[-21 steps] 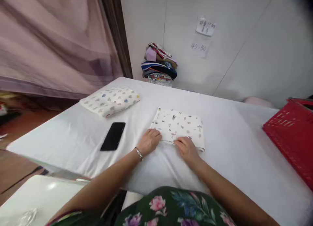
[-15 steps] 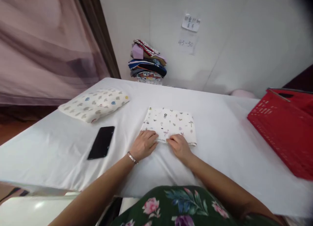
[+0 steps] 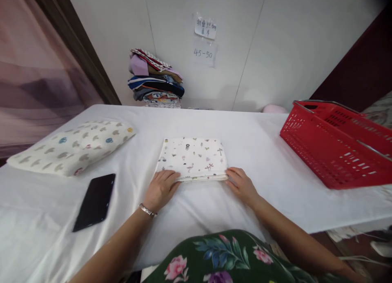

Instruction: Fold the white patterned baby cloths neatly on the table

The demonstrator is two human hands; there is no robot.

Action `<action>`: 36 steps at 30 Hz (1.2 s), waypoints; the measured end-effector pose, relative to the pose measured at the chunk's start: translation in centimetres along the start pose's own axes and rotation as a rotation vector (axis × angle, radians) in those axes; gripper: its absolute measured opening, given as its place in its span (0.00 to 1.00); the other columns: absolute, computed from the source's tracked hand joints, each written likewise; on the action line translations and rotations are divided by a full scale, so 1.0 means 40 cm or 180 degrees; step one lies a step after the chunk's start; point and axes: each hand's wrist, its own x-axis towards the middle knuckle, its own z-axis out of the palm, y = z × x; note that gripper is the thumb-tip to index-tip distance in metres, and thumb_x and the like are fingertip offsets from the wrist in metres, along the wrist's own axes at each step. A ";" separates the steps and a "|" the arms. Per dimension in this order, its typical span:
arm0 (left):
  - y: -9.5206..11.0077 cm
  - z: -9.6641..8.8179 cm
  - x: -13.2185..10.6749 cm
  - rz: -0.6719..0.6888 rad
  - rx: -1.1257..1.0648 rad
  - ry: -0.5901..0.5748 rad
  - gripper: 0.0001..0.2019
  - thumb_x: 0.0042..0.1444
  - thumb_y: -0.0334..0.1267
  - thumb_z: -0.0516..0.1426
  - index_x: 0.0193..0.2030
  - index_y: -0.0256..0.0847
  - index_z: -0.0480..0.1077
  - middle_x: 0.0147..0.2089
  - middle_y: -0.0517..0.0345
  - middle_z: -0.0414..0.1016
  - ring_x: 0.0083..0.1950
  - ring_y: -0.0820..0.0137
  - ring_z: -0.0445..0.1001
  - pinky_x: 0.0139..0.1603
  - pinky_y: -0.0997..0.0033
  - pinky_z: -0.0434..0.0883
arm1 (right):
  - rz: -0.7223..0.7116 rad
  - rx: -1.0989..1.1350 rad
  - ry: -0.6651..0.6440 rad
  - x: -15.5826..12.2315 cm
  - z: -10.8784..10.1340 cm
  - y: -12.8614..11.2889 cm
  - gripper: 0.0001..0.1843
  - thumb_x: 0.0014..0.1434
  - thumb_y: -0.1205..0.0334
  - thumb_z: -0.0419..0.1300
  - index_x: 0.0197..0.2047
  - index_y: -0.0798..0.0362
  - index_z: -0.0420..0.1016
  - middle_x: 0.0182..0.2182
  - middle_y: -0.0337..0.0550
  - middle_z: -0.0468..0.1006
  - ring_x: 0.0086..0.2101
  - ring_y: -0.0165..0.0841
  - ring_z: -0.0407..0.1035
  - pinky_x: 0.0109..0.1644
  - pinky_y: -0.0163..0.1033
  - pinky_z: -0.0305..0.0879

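On the white-draped counter, a folded white printed cloth lies between a black rectangular phone, left, and a red plastic basket, right; behind the phone, a white fabric bundle.

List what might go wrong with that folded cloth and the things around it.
The folded cloth shows layers along its near edge, where the left hand and right hand touch its corners; the layers might slip out of line. The white sheet beneath is creased, so a tug could bunch it further. The phone lies beside the left forearm, which might nudge it.
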 end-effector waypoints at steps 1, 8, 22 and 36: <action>0.000 -0.001 0.000 0.0011 0.0001 0.0023 0.11 0.57 0.39 0.52 0.46 0.40 0.68 0.42 0.51 0.72 0.44 0.65 0.69 0.48 0.61 0.64 | 0.0037 -0.0007 -0.0007 -0.001 0.006 -0.001 0.16 0.60 0.61 0.51 0.51 0.47 0.65 0.47 0.46 0.67 0.47 0.37 0.63 0.49 0.45 0.65; 0.000 -0.002 0.005 0.0038 0.0161 -0.0081 0.11 0.57 0.38 0.52 0.46 0.40 0.67 0.43 0.50 0.71 0.45 0.64 0.68 0.47 0.60 0.65 | 0.0217 0.0061 0.0093 0.035 0.015 -0.007 0.10 0.60 0.63 0.49 0.42 0.49 0.69 0.37 0.44 0.70 0.38 0.34 0.65 0.42 0.40 0.66; -0.002 0.000 0.001 -0.0003 0.0005 0.0017 0.10 0.57 0.38 0.52 0.44 0.40 0.68 0.42 0.51 0.71 0.43 0.66 0.69 0.48 0.61 0.65 | 0.1016 0.0801 -0.0152 0.018 0.030 0.005 0.13 0.54 0.61 0.53 0.44 0.50 0.67 0.36 0.41 0.69 0.32 0.30 0.65 0.36 0.37 0.64; 0.015 -0.007 0.003 -0.0048 0.0174 -0.0049 0.09 0.58 0.36 0.50 0.43 0.41 0.69 0.41 0.50 0.71 0.43 0.63 0.68 0.44 0.60 0.65 | 0.1324 0.0793 0.0131 0.032 0.051 0.001 0.02 0.49 0.63 0.52 0.29 0.50 0.64 0.22 0.32 0.64 0.23 0.28 0.59 0.28 0.33 0.57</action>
